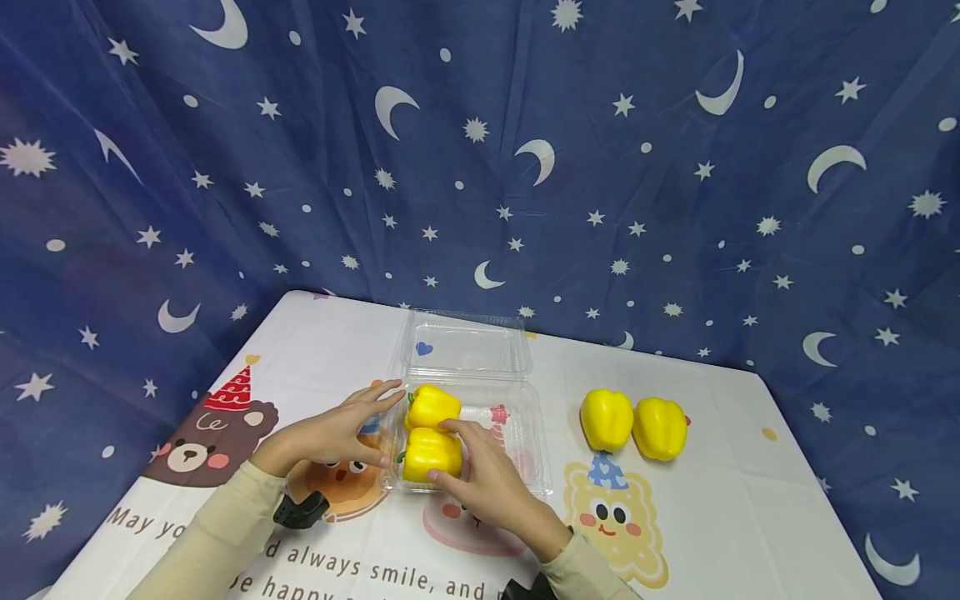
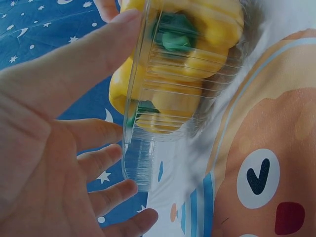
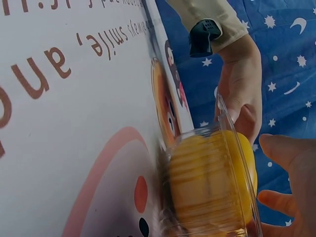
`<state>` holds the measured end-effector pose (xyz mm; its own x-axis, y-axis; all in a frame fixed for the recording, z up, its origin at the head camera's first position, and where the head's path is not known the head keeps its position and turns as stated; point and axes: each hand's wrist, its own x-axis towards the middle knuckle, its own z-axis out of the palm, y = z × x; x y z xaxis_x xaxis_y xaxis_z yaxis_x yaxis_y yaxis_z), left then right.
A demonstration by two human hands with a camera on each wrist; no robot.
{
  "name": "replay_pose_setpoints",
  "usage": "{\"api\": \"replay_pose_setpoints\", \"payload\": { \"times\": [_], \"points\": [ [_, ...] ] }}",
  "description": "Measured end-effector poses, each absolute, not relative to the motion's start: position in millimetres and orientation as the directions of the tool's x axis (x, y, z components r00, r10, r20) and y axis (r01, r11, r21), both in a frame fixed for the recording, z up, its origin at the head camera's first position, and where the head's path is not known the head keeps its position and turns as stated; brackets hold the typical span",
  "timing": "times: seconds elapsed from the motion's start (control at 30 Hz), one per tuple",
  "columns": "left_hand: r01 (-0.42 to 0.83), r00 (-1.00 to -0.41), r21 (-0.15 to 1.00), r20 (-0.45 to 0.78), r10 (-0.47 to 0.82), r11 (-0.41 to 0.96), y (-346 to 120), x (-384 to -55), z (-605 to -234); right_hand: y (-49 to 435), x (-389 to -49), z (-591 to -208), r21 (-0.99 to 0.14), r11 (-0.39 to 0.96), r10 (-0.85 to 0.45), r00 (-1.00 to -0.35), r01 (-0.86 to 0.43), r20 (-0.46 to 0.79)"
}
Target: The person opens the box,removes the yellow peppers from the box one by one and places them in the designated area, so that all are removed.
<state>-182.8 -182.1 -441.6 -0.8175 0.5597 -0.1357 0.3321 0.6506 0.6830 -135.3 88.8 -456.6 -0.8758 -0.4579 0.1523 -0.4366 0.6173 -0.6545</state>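
A clear plastic clamshell box lies with its lid folded back. Two yellow bell peppers sit along its left side: the far pepper and the near pepper, green stems toward the left. My left hand spreads along the left wall, its thumb at the rim and its fingers fairly straight. Over the near pepper, my right hand reaches in from the right with thumb and fingers spread; in the right wrist view its fingertips lie close beside the pepper.
Two more yellow bell peppers, a left one and a right one, stand side by side right of the box. The white printed tablecloth lies beneath. A blue star-patterned curtain hangs behind the table.
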Motion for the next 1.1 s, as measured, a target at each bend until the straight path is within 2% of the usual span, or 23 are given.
{"api": "replay_pose_setpoints", "payload": {
  "times": [1.1],
  "points": [
    [0.321, -0.818, 0.689, -0.144, 0.557, 0.650, -182.0, -181.8, -439.1, 84.8, -138.9, -457.4, -0.611, 0.651, -0.487, -0.865, -0.450, 0.119]
  ]
}}
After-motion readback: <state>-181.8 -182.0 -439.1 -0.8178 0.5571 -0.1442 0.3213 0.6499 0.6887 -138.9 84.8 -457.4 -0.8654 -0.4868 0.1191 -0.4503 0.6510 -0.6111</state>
